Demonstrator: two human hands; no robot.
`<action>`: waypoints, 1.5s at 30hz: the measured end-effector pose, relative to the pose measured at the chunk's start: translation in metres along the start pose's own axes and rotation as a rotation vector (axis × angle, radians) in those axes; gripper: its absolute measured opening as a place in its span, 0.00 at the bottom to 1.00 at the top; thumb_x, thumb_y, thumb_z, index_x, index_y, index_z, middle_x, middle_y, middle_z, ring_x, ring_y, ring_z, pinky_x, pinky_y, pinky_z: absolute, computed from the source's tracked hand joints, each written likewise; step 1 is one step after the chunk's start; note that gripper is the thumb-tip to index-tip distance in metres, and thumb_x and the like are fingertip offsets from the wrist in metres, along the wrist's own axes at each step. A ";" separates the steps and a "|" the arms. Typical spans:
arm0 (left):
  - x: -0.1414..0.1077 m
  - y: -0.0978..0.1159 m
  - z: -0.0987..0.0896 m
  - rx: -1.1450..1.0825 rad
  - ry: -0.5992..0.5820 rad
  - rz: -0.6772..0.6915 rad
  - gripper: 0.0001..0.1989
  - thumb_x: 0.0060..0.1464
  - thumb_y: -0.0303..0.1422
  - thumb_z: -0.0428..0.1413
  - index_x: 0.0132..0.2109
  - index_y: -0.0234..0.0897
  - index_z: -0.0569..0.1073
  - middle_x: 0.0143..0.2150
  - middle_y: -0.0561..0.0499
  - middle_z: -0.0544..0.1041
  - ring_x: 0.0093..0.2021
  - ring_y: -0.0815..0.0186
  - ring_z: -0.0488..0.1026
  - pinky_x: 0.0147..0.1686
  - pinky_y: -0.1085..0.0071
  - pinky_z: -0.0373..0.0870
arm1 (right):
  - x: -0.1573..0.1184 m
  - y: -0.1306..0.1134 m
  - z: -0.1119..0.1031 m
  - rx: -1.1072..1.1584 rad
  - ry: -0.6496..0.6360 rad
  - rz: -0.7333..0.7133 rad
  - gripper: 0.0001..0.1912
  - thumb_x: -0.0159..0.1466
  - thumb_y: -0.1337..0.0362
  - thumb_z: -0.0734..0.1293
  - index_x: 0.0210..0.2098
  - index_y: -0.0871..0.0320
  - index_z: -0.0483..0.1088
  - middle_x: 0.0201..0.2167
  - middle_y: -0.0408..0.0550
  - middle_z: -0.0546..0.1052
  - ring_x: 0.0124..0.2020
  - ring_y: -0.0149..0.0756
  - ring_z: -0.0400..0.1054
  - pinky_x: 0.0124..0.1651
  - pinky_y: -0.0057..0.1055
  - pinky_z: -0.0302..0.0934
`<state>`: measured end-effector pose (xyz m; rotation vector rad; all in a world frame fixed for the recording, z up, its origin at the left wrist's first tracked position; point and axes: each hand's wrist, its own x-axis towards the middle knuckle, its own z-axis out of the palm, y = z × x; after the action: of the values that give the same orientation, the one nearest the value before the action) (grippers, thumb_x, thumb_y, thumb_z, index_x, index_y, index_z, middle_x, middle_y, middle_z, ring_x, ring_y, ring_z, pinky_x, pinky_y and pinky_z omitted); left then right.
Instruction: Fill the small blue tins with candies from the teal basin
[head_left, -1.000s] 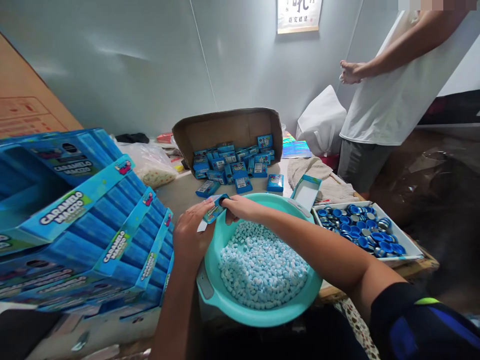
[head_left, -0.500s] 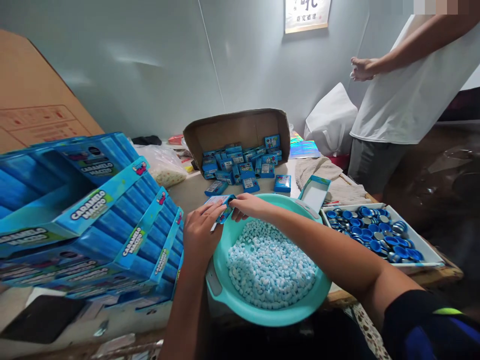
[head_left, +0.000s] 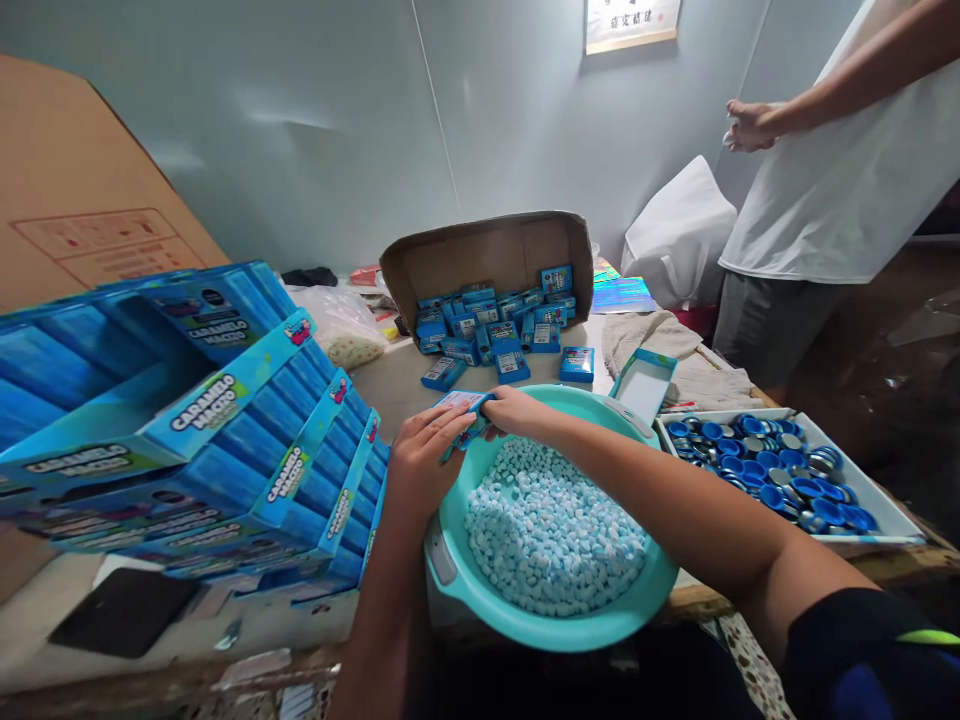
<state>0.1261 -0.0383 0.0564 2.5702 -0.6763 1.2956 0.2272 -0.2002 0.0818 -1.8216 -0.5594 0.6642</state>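
Head view: right forearm (head_left: pixel 630 475) crosses the basin (head_left: pixel 555 635) between stacked cartons (head_left: pixel 236 440) and tray (head_left: pixel 870 480).

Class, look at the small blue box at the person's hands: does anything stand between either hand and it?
Nothing visible does. The left hand grips the small blue box directly, near the far-left rim of the turquoise basin. The right hand is at the box's right end; its exact contact there is hidden.
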 end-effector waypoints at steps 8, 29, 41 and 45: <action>0.000 0.002 0.002 -0.013 0.058 -0.112 0.14 0.61 0.28 0.57 0.53 0.42 0.78 0.55 0.46 0.81 0.56 0.58 0.78 0.57 0.58 0.73 | 0.004 0.000 0.001 0.030 0.002 0.032 0.16 0.69 0.63 0.61 0.27 0.60 0.70 0.25 0.47 0.79 0.23 0.30 0.71 0.27 0.25 0.61; -0.002 0.003 0.000 0.029 0.111 0.017 0.17 0.60 0.25 0.58 0.55 0.43 0.76 0.56 0.48 0.81 0.57 0.59 0.77 0.56 0.59 0.73 | -0.005 -0.006 0.000 0.084 0.004 0.018 0.11 0.68 0.64 0.62 0.31 0.61 0.71 0.24 0.46 0.79 0.23 0.31 0.72 0.27 0.24 0.62; 0.001 0.008 -0.009 0.062 0.063 0.175 0.21 0.57 0.19 0.58 0.54 0.44 0.77 0.54 0.49 0.81 0.54 0.57 0.77 0.53 0.57 0.73 | -0.002 0.004 0.004 0.024 0.025 -0.048 0.10 0.62 0.71 0.65 0.40 0.60 0.78 0.24 0.45 0.78 0.24 0.34 0.73 0.27 0.26 0.62; 0.001 0.008 -0.009 0.082 0.048 0.181 0.21 0.57 0.19 0.57 0.55 0.43 0.76 0.55 0.49 0.81 0.53 0.57 0.77 0.52 0.57 0.73 | -0.003 0.005 0.002 0.032 0.010 -0.084 0.10 0.62 0.71 0.63 0.36 0.61 0.78 0.23 0.45 0.77 0.23 0.34 0.72 0.26 0.26 0.61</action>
<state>0.1163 -0.0430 0.0624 2.5830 -0.8816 1.4633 0.2238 -0.2019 0.0771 -1.7614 -0.6120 0.6044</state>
